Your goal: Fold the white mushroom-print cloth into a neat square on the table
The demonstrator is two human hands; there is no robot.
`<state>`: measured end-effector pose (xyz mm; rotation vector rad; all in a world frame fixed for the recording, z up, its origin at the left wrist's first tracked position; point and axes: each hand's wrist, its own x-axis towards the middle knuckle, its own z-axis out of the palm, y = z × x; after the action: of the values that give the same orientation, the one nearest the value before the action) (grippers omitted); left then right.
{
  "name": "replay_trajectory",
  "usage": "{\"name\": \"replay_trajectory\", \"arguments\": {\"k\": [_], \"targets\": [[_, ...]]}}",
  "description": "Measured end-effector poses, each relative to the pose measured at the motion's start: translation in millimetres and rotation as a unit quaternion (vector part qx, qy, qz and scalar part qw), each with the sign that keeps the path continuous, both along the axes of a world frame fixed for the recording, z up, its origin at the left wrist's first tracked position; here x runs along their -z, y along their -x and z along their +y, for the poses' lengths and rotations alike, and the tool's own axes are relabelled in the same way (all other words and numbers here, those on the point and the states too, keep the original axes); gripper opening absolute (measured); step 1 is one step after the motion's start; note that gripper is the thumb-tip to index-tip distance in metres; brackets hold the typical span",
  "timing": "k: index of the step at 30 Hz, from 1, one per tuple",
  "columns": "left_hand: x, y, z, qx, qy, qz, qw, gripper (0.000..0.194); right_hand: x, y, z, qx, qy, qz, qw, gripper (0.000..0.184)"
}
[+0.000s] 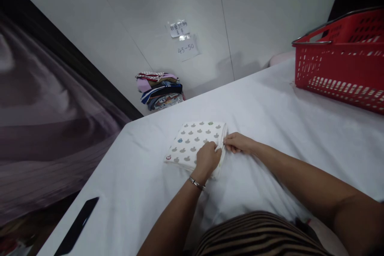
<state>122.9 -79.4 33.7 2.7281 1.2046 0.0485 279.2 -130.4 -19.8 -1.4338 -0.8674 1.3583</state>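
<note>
The folded cloth (189,136), white with small grey motifs and a few coloured ones, lies flat on the white-covered surface (264,96) in front of the person, near the far edge and to the left of the red basket (339,64). Both hands are at its right side: the left hand (207,157) is curled over the near right part, grasping the layers there, and the right hand (239,143) pinches the right edge between thumb and fingers, a little farther from the body. The step in hand looks like gathering or lining up the layers along that edge; which layers each hand has caught cannot be told. The next move would seem to call for keeping those layers even while the rest stays flat. The cloth's outline is nearly square, so no clear long axis stands out; its layered side faces right, and its far side faces the wall (264,4).
</note>
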Motion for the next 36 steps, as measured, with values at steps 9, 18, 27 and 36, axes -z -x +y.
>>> {"name": "replay_trajectory", "arguments": {"k": [9,18,27,36], "targets": [[-3.3,0.6,9.0,0.002,0.051,-0.034,0.998,0.016,-0.6,4.4,-1.0,0.001,-0.008,-0.014,1.0,0.022],[6.8,0.0,-7.2,0.038,-0.051,0.025,0.998,0.02,-2.9,11.1,-1.1,0.021,-0.007,-0.006,1.0,0.021],[3.2,-3.6,-3.4,0.005,-0.021,0.009,1.0,0.016,-4.9,-8.4,-1.3,0.064,0.02,-0.059,0.996,0.026],[5.8,-4.0,-3.4,0.001,-0.011,-0.01,1.0,0.02,1.3,-1.3,0.2,0.051,0.02,-0.056,0.997,0.022]]}}
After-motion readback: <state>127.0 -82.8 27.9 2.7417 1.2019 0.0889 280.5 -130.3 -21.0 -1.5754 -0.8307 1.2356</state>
